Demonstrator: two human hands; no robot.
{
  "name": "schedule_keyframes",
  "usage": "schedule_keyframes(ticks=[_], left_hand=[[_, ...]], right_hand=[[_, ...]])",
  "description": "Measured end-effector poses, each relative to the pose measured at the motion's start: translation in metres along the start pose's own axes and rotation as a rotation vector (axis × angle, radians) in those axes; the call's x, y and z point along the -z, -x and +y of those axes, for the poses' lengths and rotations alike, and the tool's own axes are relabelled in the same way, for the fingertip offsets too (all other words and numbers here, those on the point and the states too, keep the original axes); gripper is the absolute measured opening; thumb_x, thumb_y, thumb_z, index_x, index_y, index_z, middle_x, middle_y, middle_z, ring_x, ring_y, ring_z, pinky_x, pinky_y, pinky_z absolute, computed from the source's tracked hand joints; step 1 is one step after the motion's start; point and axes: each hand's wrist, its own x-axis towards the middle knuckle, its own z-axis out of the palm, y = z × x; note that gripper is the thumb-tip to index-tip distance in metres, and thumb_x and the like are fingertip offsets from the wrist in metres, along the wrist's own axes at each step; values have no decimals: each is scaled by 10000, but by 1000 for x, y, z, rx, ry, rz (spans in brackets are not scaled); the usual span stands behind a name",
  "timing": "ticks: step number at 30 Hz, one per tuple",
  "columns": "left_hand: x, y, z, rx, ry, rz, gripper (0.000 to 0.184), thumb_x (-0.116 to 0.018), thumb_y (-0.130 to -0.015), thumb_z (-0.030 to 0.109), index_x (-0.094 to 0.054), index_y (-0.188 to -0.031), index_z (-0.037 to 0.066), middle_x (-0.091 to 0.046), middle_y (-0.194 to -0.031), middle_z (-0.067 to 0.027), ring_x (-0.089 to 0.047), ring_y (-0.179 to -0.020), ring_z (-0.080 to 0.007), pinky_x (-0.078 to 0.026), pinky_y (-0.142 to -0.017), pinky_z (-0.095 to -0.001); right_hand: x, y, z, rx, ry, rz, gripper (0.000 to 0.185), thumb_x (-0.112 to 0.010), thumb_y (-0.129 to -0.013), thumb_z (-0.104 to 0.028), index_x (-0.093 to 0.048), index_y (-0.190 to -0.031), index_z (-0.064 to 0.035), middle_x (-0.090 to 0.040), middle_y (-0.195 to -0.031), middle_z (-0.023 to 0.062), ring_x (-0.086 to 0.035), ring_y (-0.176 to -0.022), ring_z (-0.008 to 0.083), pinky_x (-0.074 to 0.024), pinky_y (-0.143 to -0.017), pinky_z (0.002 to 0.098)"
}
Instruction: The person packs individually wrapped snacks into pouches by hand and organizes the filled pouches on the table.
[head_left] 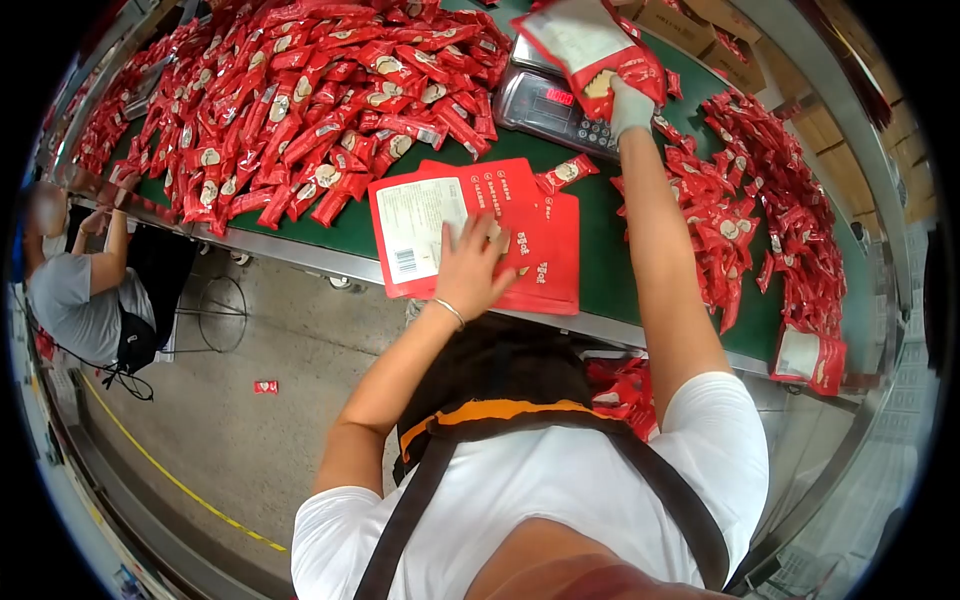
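As the head camera looks down: a green-topped table (605, 265) carries heaps of small glossy red packets (330, 110), with more spread on the right side.
Right hand: what looks like a pale glove covers the right hand (630, 105); its fingers grasp a large red pouch with a white printed panel (588, 45) at the end nearest the person.
Held pouch: it is tilted above a grey electronic scale with a red-lit display (550, 97); whether it touches the scale, I cannot tell.
Left hand: bare, with a thin bracelet, the left hand (468, 262) rests with fingers spread and released on a fanned stack of flat red pouches (540, 215), beside the table's near edge.
Handling, held pouch: probably light and soft-walled, apt to sag and slip on its smooth film; a firm pinch near one end, thumb opposite the fingers, should suit it.
Handling, flat stack: likely thin, bendy and slippery, sliding over one another; a projecting corner offers the easiest hold, with a palm steadying the rest.
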Motion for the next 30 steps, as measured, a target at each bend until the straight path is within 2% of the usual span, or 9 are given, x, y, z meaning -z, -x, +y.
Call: schedule_keyframes(ticks=[3, 6, 8, 11, 17, 21, 24, 27, 30], left_hand=[[-26, 13, 2, 19, -108, -138, 708, -586, -825, 494, -417, -1414, 140, -316, -1496, -176, -245, -1409, -355, -161, -1112, -612], [-33, 13, 9, 23, -169, -196, 735, -532, -834, 550, -395, -1439, 155, -302, -1511, -168, -261, -1400, -358, -156, -1125, -589], [-31, 14, 3, -121, -60, -203, 710, -543, -840, 524, -407, -1430, 154, -328, -1499, -157, -273, -1396, -353, -166, -1133, -566], [-33, 13, -3, -149, -49, -200, 670, -552, -847, 486, -427, -1415, 152, -367, -1480, -132, -306, -1380, -337, -189, -1131, -552], [-28, 12, 2, -169, -68, -115, 615, -594, -827, 440, -487, -1351, 136, -457, -1405, -112, -385, -1324, -321, -246, -1110, -545], [-29, 13, 4, -150, -33, -78, 606, -618, -808, 432, -516, -1323, 128, -487, -1378, -101, -413, -1306, -306, -272, -1100, -541], [-29, 13, 4, -140, -10, -77, 606, -624, -800, 430, -526, -1313, 123, -489, -1377, -97, -414, -1306, -300, -273, -1100, -538], [-29, 12, 4, -135, -7, -67, 606, -628, -793, 426, -532, -1307, 120, -488, -1379, -96, -414, -1307, -300, -275, -1100, -536], [-28, 13, 5, -138, -8, -62, 604, -626, -790, 423, -535, -1303, 118, -490, -1379, -95, -416, -1306, -303, -278, -1098, -537]], right_hand=[[-1, -9, -4, -182, 366, 94, 479, -693, -836, -253, -565, -1191, 41, -592, -1211, 190, -583, -1045, 254, -475, -882, 332], [16, 16, -8, -209, 185, -232, 634, -636, -877, -433, -496, -1259, 53, -548, -1270, 214, -547, -1128, 296, -434, -969, 377], [9, 42, -18, -366, -531, -223, 861, -547, -864, -633, -393, -1342, 66, -513, -1307, 233, -506, -1192, 332, -397, -1018, 422], [43, 71, -2, -397, -259, -360, 983, -452, -837, -746, -326, -1387, 59, -498, -1325, 234, -491, -1212, 356, -377, -1038, 440], [95, 124, 56, -484, -201, -312, 807, -392, -932, -644, -452, -1294, 75, -582, -1195, 237, -575, -935, 276, -470, -849, 369], [104, 130, 53, -491, -275, -282, 763, -363, -961, -604, -450, -1292, 79, -599, -1162, 233, -581, -874, 253, -477, -812, 353], [98, 130, 30, -467, -328, -211, 825, -365, -939, -645, -409, -1330, 80, -569, -1210, 245, -579, -955, 278, -475, -851, 361], [85, 129, 4, -378, -373, -204, 988, -392, -869, -739, -286, -1411, 80, -427, -1366, 276, -473, -1205, 356, -426, -990, 412], [55, 114, -24, -393, -390, -124, 1019, -420, -833, -770, -293, -1412, 58, -381, -1411, 259, -432, -1251, 361, -378, -1035, 463]])
